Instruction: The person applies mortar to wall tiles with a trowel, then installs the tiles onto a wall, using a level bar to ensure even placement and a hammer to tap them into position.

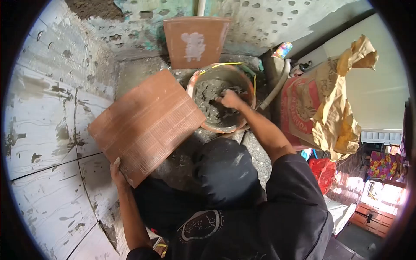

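Observation:
My left hand [116, 172] grips the lower left edge of a large reddish-brown tile [147, 125]. The tile is held tilted, its ribbed, grid-patterned back facing up at me. My right hand [230, 99] reaches into a round bucket [189, 89] of wet grey mortar [208, 93]. Its fingers are curled down at the mortar; whatever they hold is hidden in the grey mix. The tile's right corner comes close to the bucket's left rim.
Another brown tile [197, 39] with a pale patch leans against the pitted wall [268, 21]. A torn paper cement bag [303, 104] stands right of the bucket, near a grey hose [277, 84]. White marbled tiles [43, 117] cover the left wall. My bent knee [229, 169] is below the bucket.

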Available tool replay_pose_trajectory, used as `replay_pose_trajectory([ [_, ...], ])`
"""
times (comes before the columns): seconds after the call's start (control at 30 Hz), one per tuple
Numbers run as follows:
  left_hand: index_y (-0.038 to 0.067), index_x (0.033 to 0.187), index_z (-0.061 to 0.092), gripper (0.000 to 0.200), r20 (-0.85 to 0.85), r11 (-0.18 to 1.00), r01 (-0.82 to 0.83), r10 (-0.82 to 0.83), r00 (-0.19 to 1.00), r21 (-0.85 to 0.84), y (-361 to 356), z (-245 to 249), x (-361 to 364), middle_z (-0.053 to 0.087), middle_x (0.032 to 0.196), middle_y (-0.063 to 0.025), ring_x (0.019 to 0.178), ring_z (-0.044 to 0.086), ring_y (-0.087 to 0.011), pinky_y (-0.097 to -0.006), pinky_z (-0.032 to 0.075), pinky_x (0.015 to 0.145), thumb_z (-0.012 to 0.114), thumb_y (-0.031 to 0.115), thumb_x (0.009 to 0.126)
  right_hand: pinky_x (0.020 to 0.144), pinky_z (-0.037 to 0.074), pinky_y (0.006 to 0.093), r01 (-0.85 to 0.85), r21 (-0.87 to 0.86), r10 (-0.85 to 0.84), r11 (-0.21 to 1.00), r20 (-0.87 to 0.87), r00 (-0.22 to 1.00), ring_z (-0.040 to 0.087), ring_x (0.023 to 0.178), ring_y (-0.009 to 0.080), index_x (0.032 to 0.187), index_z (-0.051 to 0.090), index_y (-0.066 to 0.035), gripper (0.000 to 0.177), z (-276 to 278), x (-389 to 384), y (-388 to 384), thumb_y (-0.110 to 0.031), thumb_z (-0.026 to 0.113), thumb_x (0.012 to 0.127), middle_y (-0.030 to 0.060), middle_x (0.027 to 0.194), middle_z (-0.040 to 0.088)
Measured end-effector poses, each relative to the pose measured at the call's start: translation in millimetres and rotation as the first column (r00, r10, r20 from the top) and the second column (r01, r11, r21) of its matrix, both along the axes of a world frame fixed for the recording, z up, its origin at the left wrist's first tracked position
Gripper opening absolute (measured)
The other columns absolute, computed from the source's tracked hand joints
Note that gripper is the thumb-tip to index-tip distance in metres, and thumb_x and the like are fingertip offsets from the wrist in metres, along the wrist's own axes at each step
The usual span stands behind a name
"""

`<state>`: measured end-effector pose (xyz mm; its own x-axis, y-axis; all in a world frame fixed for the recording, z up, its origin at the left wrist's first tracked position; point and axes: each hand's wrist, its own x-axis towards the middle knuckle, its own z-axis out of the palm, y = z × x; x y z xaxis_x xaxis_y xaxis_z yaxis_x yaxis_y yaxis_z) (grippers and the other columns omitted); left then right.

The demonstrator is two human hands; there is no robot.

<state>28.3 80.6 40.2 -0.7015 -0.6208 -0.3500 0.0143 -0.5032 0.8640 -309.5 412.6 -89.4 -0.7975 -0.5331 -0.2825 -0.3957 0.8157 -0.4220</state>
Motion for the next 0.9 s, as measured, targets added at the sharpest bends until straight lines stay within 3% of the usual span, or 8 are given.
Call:
replay_pose_trajectory([
  [0.07,-0.008,0.116,0.043,0.043,0.012,0.999,0.031,-0.031,0.999,0.014,4,-6,1,0.054,0.106,-0.0165,0.091,0.057,-0.024,-0.0326,0.048,0.078,0.05,0.017,0.082,0.076,0.046,0.0414,-0.087,-0.056,0.083,0.995,-0.076,0.994,0.059,0.083,0.0389,0.094,0.062,0.004,0.043,-5,0,11,-0.036,0.059,0.076,0.0261,0.086,0.06],
  [0.13,-0.006,0.117,0.042,0.043,0.028,0.997,0.08,-0.081,0.996,0.018,-1,-22,10,0.053,0.109,-0.0152,0.092,0.056,-0.0227,-0.0329,0.047,0.08,0.051,0.019,0.083,0.073,0.045,0.0404,0.101,-0.176,-0.074,0.979,0.156,0.985,0.06,0.079,0.0375,0.091,0.062,0.005,0.043,12,11,15,-0.036,0.06,0.077,0.0261,0.082,0.061],
  [0.33,-0.007,0.113,0.048,0.039,-0.024,0.994,0.103,-0.102,0.995,0.038,10,-23,-1,0.056,0.102,-0.0119,0.089,0.056,-0.0201,-0.0299,0.046,0.078,0.05,0.017,0.081,0.057,0.042,0.0307,0.269,-0.381,-0.162,0.884,0.29,0.943,0.051,0.062,0.0111,0.085,0.062,0.003,0.032,48,29,24,-0.029,0.06,0.082,0.0072,0.065,0.058],
  [0.4,-0.006,0.111,0.05,0.038,0.009,0.996,0.093,-0.093,0.996,0.004,5,-42,3,0.057,0.101,-0.0109,0.089,0.056,-0.0189,-0.029,0.046,0.077,0.052,0.018,0.081,0.053,0.04,0.0284,0.166,-0.486,-0.112,0.858,0.139,0.984,0.048,0.059,0.0086,0.082,0.06,0.001,0.029,58,27,31,-0.027,0.06,0.082,0.0017,0.063,0.054],
  [0.57,-0.006,0.108,0.052,0.036,0.036,0.984,0.148,-0.152,0.988,0.104,6,-55,-9,0.059,0.096,-0.0112,0.081,0.059,-0.0187,-0.0294,0.048,0.073,0.054,0.018,0.081,0.056,0.04,0.0271,0.192,-0.354,-0.109,0.915,0.243,0.964,0.048,0.06,0.0093,0.08,0.058,0.0,0.021,134,39,6,-0.02,0.057,0.083,0.0045,0.065,0.054],
  [0.7,-0.005,0.109,0.051,0.037,0.021,0.977,0.13,-0.135,0.991,0.171,6,-59,-14,0.06,0.096,-0.0132,0.08,0.061,-0.0202,-0.0302,0.05,0.071,0.053,0.019,0.081,0.056,0.039,0.0229,0.076,-0.552,0.088,0.831,0.264,0.961,0.047,0.064,0.0068,0.09,0.053,-0.001,0.013,146,57,-28,-0.013,0.054,0.086,0.0,0.076,0.053],
  [0.8,-0.005,0.111,0.05,0.038,0.087,0.973,0.06,-0.081,0.993,0.221,12,-49,-17,0.06,0.097,-0.0139,0.082,0.061,-0.0202,-0.031,0.049,0.075,0.053,0.019,0.081,0.074,0.043,0.0292,0.163,-0.623,0.137,0.765,0.405,0.904,0.054,0.079,0.0163,0.102,0.054,0.005,0.032,147,71,-56,-0.019,0.059,0.082,0.0135,0.089,0.06],
  [0.9,-0.005,0.119,0.043,0.048,0.1,0.954,0.055,-0.088,0.991,0.294,7,-52,-14,0.054,0.11,-0.017,0.094,0.057,-0.0245,-0.0352,0.046,0.083,0.05,0.026,0.083,0.07,0.043,0.028,0.096,-0.71,0.114,0.698,0.242,0.964,0.051,0.078,0.0127,0.104,0.052,0.003,0.027,145,90,-83,-0.013,0.057,0.084,0.0074,0.091,0.058],
])
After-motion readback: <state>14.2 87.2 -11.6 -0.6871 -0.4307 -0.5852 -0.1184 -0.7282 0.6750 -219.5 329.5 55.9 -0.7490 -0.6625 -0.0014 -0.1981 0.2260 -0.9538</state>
